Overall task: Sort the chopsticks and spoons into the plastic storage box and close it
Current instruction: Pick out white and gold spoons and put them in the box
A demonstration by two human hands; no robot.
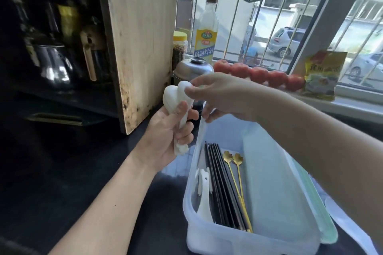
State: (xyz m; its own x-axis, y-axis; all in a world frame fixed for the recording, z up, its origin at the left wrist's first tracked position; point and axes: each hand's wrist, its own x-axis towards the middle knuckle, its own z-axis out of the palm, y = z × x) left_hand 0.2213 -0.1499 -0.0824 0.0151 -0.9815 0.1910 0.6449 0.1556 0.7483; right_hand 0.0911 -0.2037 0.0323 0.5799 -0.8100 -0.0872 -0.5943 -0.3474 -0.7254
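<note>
My left hand (172,132) grips the handles of a bunch of white ceramic spoons (173,97), bowls up, just left of the plastic storage box (209,240). My right hand (219,97) reaches across and pinches the bowl of the top spoon between thumb and fingertips. The translucent box stands open on the dark counter. Inside lie black chopsticks (223,188) in a bundle, two gold flower-topped spoons (238,174) to their right, and a white spoon (204,196) at the left wall. Its green-edged lid (319,209) hangs off the box's right side.
A wooden cabinet (141,37) stands at the left with metal kettles in its dark shelf. Behind are a steel pot lid (193,68), a yellow-capped jar (179,47), a cooking wine bottle (207,33), a row of tomatoes (259,74) and a seasoning packet (323,74) on the windowsill.
</note>
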